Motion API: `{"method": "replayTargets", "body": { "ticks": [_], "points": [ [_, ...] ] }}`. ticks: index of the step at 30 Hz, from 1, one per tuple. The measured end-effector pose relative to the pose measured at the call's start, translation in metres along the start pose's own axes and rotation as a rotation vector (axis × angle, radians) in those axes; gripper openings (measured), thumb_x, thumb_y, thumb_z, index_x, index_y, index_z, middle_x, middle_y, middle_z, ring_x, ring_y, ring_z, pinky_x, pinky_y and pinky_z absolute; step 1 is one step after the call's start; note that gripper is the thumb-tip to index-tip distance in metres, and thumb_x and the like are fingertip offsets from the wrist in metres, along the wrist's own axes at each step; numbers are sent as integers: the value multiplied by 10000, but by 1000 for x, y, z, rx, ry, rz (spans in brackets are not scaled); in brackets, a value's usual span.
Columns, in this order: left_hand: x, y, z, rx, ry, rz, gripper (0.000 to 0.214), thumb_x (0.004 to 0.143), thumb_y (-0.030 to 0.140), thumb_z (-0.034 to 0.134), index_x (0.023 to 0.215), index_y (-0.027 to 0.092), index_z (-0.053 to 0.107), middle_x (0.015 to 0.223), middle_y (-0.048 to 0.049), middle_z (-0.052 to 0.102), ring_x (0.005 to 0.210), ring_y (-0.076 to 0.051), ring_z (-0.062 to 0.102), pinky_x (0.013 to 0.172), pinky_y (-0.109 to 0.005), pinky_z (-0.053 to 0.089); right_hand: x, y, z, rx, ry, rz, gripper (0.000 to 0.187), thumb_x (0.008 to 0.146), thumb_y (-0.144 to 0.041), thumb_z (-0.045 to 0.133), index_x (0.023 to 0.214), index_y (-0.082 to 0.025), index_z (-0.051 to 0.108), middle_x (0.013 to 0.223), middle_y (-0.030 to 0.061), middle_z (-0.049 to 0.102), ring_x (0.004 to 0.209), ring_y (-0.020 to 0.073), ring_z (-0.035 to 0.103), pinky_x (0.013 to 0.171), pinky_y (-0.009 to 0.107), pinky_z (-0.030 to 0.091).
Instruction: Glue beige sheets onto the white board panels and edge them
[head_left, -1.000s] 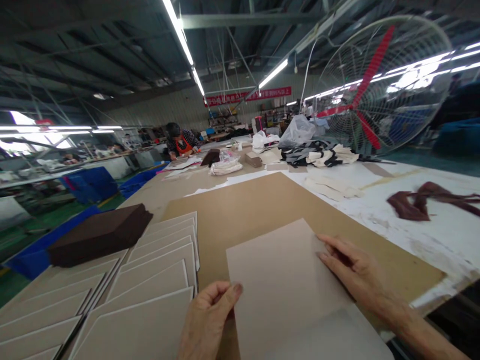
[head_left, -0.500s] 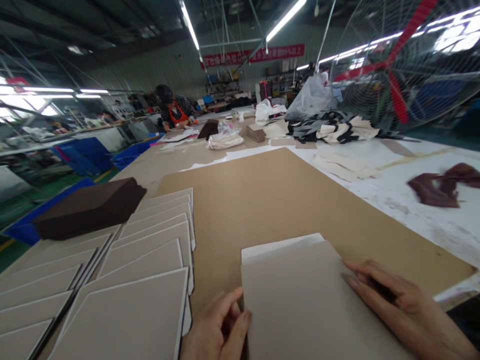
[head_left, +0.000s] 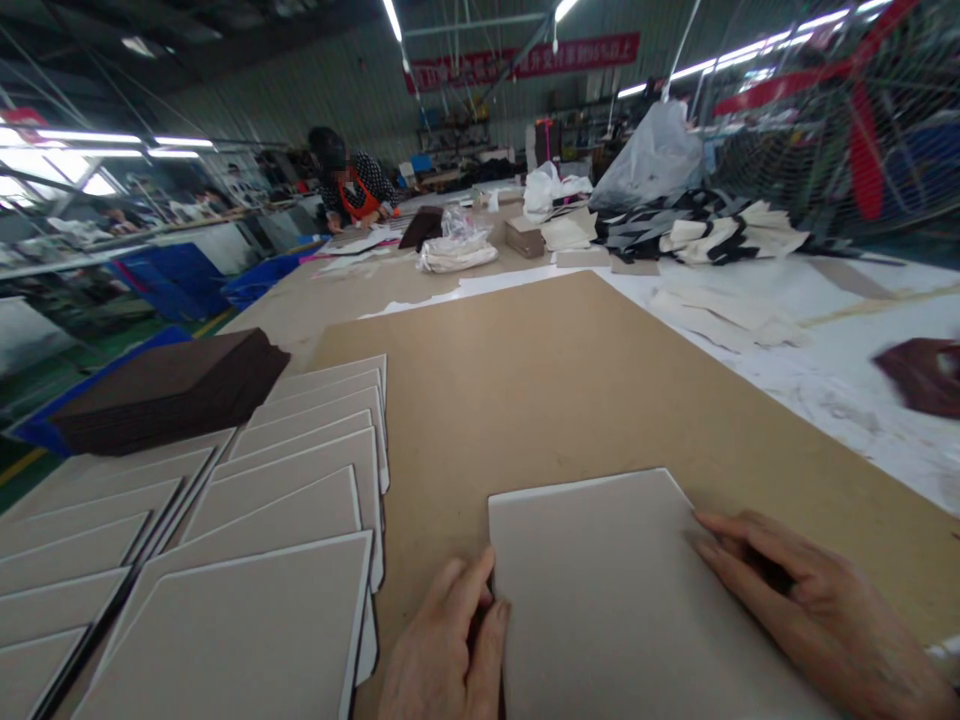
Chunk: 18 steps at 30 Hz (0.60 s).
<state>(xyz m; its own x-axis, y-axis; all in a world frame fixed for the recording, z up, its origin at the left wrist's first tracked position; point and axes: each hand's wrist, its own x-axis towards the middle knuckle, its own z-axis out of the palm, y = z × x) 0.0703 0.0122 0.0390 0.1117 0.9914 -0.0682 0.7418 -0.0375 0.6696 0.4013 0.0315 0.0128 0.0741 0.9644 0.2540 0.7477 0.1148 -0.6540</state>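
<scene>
A grey card sheet [head_left: 600,580] with a white underside edge lies flat on a large brown board [head_left: 570,390] in front of me. My left hand [head_left: 450,650] presses against the sheet's left edge, fingers stretched and close together. My right hand [head_left: 817,610] lies on the sheet's right edge with fingers spread flat. Neither hand grips anything.
Overlapping rows of grey card sheets [head_left: 285,500] fan out at the left, with a dark brown stack [head_left: 165,385] behind them. Fabric pieces [head_left: 705,235], bags and boxes lie farther up the table. A person in a red apron [head_left: 352,190] works at the far end. A maroon scrap [head_left: 926,370] lies at the right.
The grey sheet came down and now lines up on the white-edged one beneath it. Both hands slid along its edges; my view tilted down.
</scene>
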Motion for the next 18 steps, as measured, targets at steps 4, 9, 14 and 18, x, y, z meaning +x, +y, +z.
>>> {"method": "replayTargets", "body": {
  "ticks": [4, 9, 14, 18],
  "points": [
    [1, -1, 1, 15, 3, -17, 454, 975, 436, 398, 1334, 218, 571, 1017, -66, 639, 951, -212, 653, 842, -288, 508, 1, -3, 0, 13, 23, -19, 425, 866, -644, 589, 1023, -289, 761, 845, 25, 704, 720, 222, 691, 570, 291, 580],
    [2, -4, 3, 39, -41, -2, 465, 994, 433, 373, 1373, 218, 536, 1063, -76, 635, 986, -209, 654, 844, -288, 511, -1, 0, 2, -28, 44, -25, 380, 873, -644, 593, 999, -321, 747, 783, -7, 680, 660, 201, 666, 531, 281, 552],
    [3, -10, 5, 61, -61, 21, 478, 1002, 434, 359, 1394, 217, 524, 1079, -86, 630, 1018, -213, 654, 872, -284, 522, -12, 21, 8, -111, 40, 24, 376, 889, -653, 578, 1085, -357, 704, 900, -21, 687, 786, 207, 680, 606, 286, 568],
    [4, -14, 4, 104, -100, 20, 498, 1010, 437, 322, 1421, 218, 500, 1094, -96, 622, 991, -218, 668, 865, -292, 541, -16, 27, 10, -133, 10, 37, 397, 893, -665, 565, 1120, -362, 684, 919, -24, 681, 817, 207, 672, 643, 289, 571]
  ]
}}
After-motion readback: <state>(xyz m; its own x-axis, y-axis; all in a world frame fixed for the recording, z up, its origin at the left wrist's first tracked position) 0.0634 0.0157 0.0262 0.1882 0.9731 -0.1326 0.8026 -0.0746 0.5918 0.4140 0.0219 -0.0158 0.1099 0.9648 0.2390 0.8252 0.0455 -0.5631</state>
